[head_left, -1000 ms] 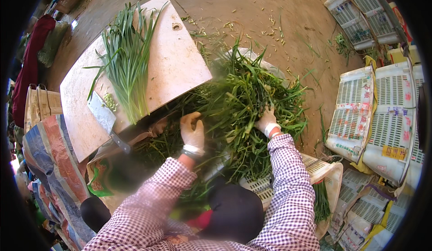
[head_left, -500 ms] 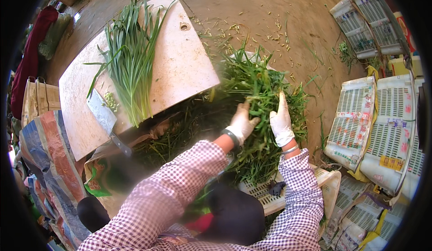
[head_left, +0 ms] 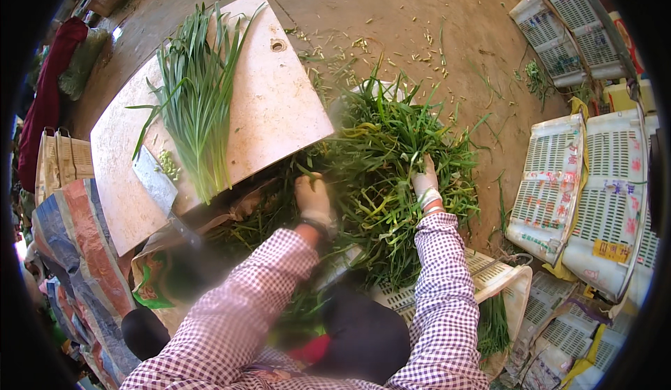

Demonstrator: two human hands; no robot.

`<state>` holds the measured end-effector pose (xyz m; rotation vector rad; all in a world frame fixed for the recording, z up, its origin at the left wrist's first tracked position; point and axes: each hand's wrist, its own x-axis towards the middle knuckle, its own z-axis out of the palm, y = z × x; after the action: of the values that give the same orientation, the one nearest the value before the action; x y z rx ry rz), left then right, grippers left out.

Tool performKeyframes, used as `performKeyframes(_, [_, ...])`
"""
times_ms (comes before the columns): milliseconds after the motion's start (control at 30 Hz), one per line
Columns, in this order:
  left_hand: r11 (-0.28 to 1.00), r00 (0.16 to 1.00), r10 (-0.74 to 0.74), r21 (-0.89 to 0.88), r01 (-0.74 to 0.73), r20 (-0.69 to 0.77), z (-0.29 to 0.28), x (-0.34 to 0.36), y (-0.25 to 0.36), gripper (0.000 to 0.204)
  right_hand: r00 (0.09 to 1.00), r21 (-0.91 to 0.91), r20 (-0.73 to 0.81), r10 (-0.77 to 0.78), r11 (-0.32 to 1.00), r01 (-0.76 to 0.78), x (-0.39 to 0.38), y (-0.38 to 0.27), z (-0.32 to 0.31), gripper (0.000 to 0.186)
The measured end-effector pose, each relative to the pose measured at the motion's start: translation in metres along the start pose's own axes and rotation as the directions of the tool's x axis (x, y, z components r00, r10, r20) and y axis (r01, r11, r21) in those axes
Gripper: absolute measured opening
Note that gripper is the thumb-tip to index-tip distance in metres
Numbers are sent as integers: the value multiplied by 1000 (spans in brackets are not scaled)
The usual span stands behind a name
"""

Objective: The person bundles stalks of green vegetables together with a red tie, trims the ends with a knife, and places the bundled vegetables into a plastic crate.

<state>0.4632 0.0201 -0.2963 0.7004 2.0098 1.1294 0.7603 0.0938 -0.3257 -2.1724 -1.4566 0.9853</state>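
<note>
A large loose heap of garlic chive leaves (head_left: 384, 138), green with some yellow blades, lies in front of me. My right hand (head_left: 426, 180), in a white glove, is pushed into the right part of the heap. Its fingers curl among leaves that partly cover them. My left hand (head_left: 312, 196), also gloved, is at the heap's left edge beside the board, its fingers curled in. A leaf shows at its fingertips, but what it grips is unclear. A neat bunch of garlic chives (head_left: 199, 103) rests on the white board (head_left: 279, 103), with a cleaver (head_left: 155, 180) at its lower left.
Small cut stem ends (head_left: 168, 165) lie by the cleaver; more are scattered over the brown floor (head_left: 391, 12). White plastic crates (head_left: 545, 180) stand on the right. A cream crate (head_left: 500, 278) sits below the heap. Striped sheeting (head_left: 87, 229) hangs at the left.
My hands have moved apart. The left went left and slightly down, out of the heap's middle; the right shifted a little left and reaches into the leaves. The leaves between them have spread.
</note>
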Motion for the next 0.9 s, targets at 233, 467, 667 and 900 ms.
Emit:
performKeyframes(233, [997,964,3,79,-25,267,56,48,19,35,991,320,91,100,939,-124,4,35,7,75])
performKeyframes(467, [960,739,246,-56,-273,627,134,33,-18,36,994,122,-21,-109,986,111,34,98,42,67])
performKeyframes(667, [964,946,-142,-174,199,291,78,51,16,32,988,539,139,73,831,-137,27,86,32,81])
performKeyframes(900, [927,927,-347,202,315,145,75,73,30,47,996,469,44,81,878,-92,0,40,22,80])
